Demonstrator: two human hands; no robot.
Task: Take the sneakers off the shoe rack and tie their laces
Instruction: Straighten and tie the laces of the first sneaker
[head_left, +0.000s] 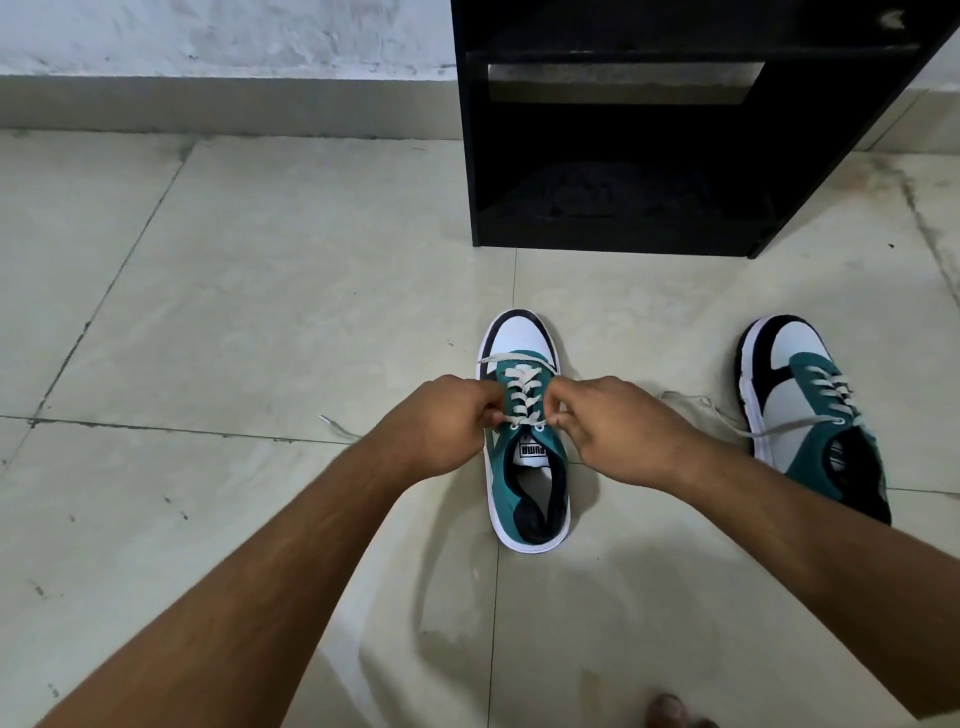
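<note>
Legible text: the brand name "PUMA", in dark capitals on a white tongue label (533, 450) inside the teal, white and black near sneaker (524, 441) on the floor; the word appears inverted from the wearer's viewpoint. A similar white label shows inside the second sneaker (815, 415) at right, its lettering too small to read.

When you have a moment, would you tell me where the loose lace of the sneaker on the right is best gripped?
Probably near its free end, pinched from above. That lace trails slack and flat across the floor tile, left of the right-hand sneaker, with bare floor around it.
</note>
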